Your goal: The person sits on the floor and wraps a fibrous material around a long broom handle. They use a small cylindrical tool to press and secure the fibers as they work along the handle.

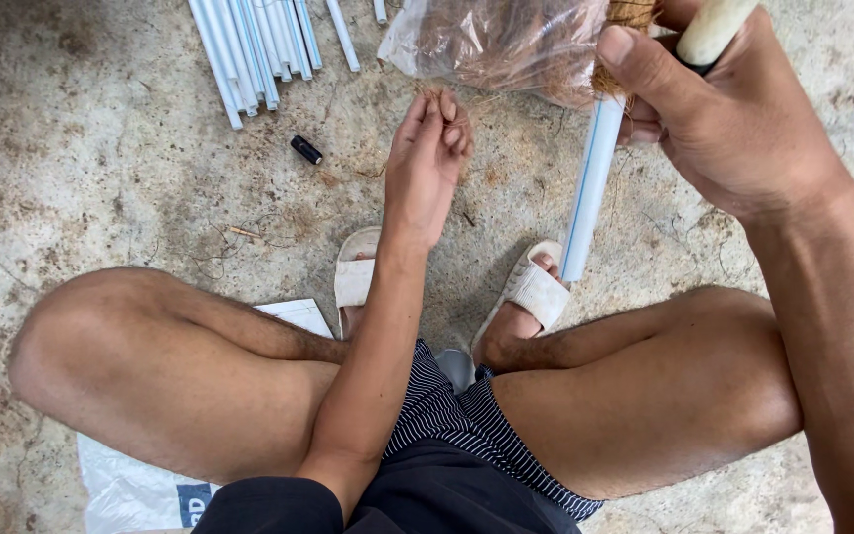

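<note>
The right hand (733, 109) is clenched on a white pipe (590, 183), which hangs with its long axis near vertical, lower end just above the floor (101, 188) by the right sandal (536, 292). The left hand (427, 158), arm stretched forward between the knees, pinches a tuft of brown fibre (447, 99) with closed fingertips. The fibre bag (501, 40) lies just beyond, touching the pipe's upper part. Spare pipes (249, 49) lie well apart, far left.

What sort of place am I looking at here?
Probably an informal floor-level craft spot: a person squats on a bare concrete floor, a bundle of white pipes lies loose, and a clear bag of brown fibre sits in front.
</note>
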